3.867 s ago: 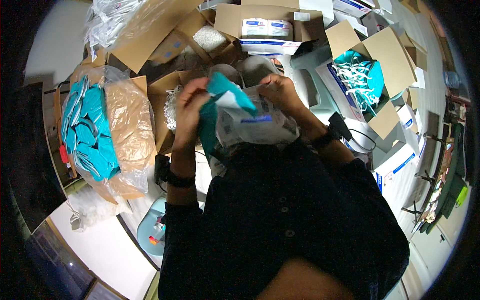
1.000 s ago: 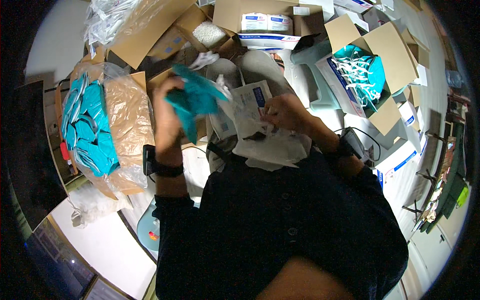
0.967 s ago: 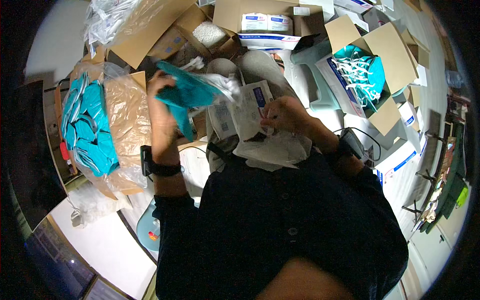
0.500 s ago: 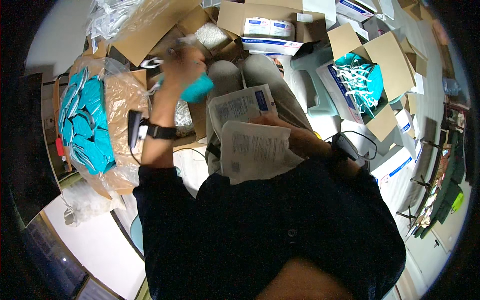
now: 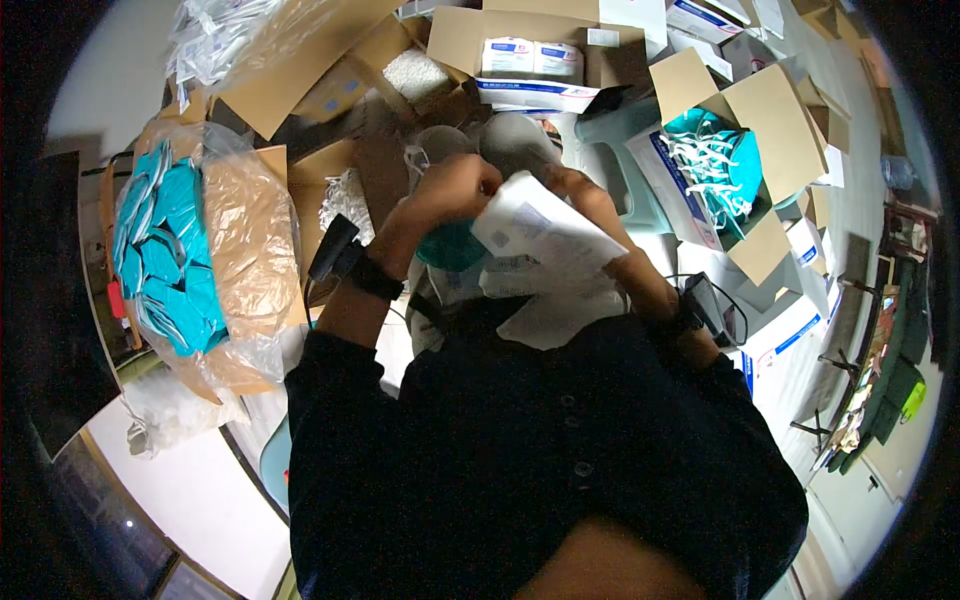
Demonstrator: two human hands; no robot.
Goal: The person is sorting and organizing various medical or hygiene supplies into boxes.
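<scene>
My left hand is closed near the upper left edge of a white printed paper pouch. Below that hand hangs a teal piece with white straps, which looks like a face mask; its grip is partly hidden. My right hand has its fingers on the top and right edge of the pouch, which is raised and tilted over my lap. More white pouches lie on my lap underneath, partly covered. Whether the pouch's mouth is spread cannot be made out.
On the left, several teal masks lie on a plastic-covered carton. A carton of teal masks with white straps sits at right, beside a pale green stool. Ahead, another carton contains white packs.
My left hand has come from the far left to my lap with the teal mask. My right hand has lifted a pouch, and both hands now meet at it.
</scene>
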